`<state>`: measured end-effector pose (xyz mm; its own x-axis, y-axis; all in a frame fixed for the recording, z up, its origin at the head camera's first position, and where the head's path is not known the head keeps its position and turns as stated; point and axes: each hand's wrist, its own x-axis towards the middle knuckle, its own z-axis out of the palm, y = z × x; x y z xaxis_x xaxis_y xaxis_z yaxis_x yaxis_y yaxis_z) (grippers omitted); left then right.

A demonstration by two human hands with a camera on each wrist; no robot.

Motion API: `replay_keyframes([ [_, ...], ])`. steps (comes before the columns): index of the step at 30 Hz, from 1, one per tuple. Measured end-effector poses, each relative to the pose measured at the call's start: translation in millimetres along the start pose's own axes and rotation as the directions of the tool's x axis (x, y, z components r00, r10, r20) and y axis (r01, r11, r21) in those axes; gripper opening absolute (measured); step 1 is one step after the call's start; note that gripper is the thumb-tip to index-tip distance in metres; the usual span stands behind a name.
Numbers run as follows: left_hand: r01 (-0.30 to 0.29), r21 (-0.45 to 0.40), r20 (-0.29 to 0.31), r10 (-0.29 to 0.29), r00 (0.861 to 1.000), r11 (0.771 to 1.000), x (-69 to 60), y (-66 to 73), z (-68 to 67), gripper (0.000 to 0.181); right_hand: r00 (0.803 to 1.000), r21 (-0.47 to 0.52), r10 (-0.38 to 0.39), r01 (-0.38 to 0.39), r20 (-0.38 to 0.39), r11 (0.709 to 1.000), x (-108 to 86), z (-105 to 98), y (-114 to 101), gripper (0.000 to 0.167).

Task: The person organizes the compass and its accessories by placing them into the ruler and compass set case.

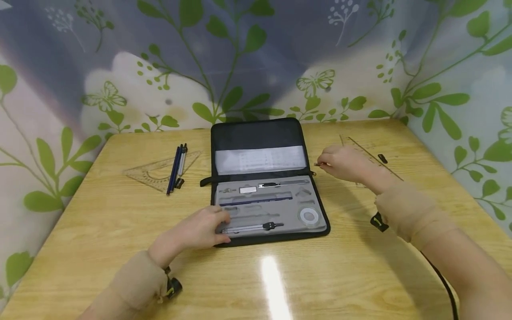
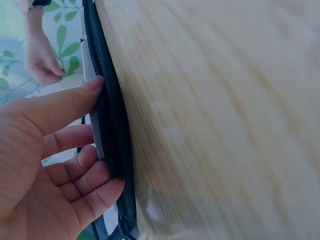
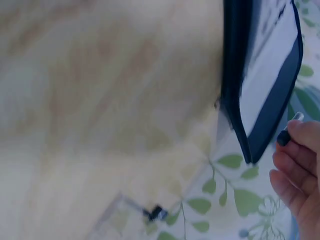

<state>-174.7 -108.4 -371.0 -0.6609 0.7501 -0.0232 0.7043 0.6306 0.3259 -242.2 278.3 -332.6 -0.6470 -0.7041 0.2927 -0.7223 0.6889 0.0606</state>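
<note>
An open black zip case (image 1: 264,242) lies on the table, its grey insert holding a compass (image 1: 248,229), a blue pencil (image 1: 256,202), a utility knife (image 1: 284,183), a white eraser (image 1: 248,190) and a roll of tape (image 1: 309,216). My left hand (image 1: 202,227) holds the case at its front left corner; in the left wrist view its thumb and curled fingers meet the zipped edge (image 2: 107,115). Right of the case, my right hand (image 1: 347,162) is raised, pinching a small clear piece with a black end (image 3: 284,138). Its exact kind is unclear.
On the left lie a clear set square (image 1: 140,177), blue pencils (image 1: 174,171), a mechanical pencil (image 1: 182,159) and a small black sharpener (image 1: 179,183). Behind my right hand are another clear drawing tool (image 1: 360,144) and a small black piece (image 1: 382,158). Patterned fabric (image 1: 256,66) hangs behind the table.
</note>
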Motion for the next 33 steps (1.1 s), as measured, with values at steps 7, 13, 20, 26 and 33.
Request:
replay_keyframes([
  [7, -0.020, -0.006, -0.018, 0.020, 1.000, 1.000, -1.8, -0.6, 3.0, 0.028, 0.997, 0.127, -0.082, 0.081, 0.008, 0.989, -2.9, 19.1, -18.2, 0.009],
  [13, -0.010, -0.003, -0.010, 0.010, 1.000, 1.000, -1.2, -0.5, 4.0, 0.029, 0.987, 0.184, -0.160, 0.160, -0.017, 0.970, -5.7, 27.6, -33.3, 0.010],
  [20, 0.004, 0.000, -0.001, -0.004, 1.000, 1.000, -0.8, 0.5, 6.0, 0.031, 0.983, 0.213, -0.178, 0.167, 0.036, 0.963, -9.5, 33.0, -47.6, 0.008],
  [26, 0.010, -0.002, 0.007, -0.010, 1.000, 1.000, -0.3, 1.3, 3.7, 0.030, 0.985, 0.240, -0.173, 0.163, 0.020, 0.957, -12.8, 36.2, -52.9, 0.007],
  [33, 0.012, -0.004, 0.007, -0.012, 1.000, 1.000, 0.2, 0.7, 1.5, 0.030, 0.989, 0.277, -0.143, 0.128, 0.035, 0.952, -12.0, 36.8, -52.2, 0.006],
])
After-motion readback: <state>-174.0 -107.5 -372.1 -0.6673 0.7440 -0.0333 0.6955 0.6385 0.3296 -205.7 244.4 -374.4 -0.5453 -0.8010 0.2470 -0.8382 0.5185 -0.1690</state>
